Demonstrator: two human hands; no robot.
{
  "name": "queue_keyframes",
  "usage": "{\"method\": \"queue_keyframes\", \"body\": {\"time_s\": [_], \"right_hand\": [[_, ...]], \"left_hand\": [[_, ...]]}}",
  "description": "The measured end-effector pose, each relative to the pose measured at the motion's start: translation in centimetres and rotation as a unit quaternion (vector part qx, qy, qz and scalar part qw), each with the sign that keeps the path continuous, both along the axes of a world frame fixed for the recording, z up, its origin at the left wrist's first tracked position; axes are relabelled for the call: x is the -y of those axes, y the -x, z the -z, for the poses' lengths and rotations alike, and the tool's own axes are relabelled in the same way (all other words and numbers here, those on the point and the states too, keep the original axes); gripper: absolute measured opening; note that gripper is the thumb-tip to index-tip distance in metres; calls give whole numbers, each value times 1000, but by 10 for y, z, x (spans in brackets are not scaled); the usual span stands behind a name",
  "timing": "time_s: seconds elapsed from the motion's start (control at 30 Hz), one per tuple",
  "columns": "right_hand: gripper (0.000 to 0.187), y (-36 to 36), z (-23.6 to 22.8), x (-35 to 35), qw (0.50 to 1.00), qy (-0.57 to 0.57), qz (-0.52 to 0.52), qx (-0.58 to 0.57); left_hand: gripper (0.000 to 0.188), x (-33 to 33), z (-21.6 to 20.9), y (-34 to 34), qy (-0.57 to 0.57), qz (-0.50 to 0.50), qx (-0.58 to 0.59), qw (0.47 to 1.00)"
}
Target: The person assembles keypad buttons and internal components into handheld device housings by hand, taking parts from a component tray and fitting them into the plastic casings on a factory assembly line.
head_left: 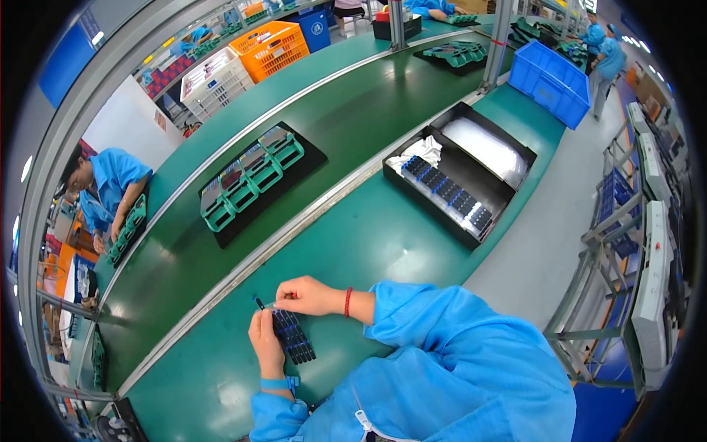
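My left hand [266, 342] is closed around the edge of a flat bundle of black strips with blue bands [294, 337], just above the green bench. One black strip with a blue tip [258, 302] sticks up past its fingertips. My right hand [309, 296] is pinched at the top end of the bundle, and a small red spot shows between its fingers. What exactly those fingers grip is too small to tell. A blue strap circles my left wrist and a red cord my right.
A black divided box [431, 202] at the right holds more banded black strips [448, 193] and white crumpled material. Beyond the metal rail, green frames on a black board [254, 177] lie on the conveyor. A blue crate [551, 82] stands far right; a co-worker [114, 184] works at left.
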State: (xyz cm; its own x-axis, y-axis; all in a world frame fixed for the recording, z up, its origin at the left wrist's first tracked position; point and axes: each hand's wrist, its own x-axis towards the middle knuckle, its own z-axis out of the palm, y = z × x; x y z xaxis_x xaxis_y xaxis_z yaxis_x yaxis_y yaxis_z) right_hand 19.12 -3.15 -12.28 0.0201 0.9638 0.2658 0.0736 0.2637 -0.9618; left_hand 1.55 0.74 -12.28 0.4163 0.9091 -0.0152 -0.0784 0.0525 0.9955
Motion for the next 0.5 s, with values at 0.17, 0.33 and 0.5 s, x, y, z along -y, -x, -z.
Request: {"method": "queue_keyframes", "body": {"time_s": [0.17,0.33,0.5], "right_hand": [[18,-2,-6,1,999,14,-39,8],[20,-2,-7,2,999,16,-44,18],[20,-1,-9,1,999,8,-48,0]], "left_hand": [[15,6,-14,-1,2,17,2,1000],[14,-3,-3,6,-10,48,13,999],[14,1,-8,6,13,49,37,998]]}}
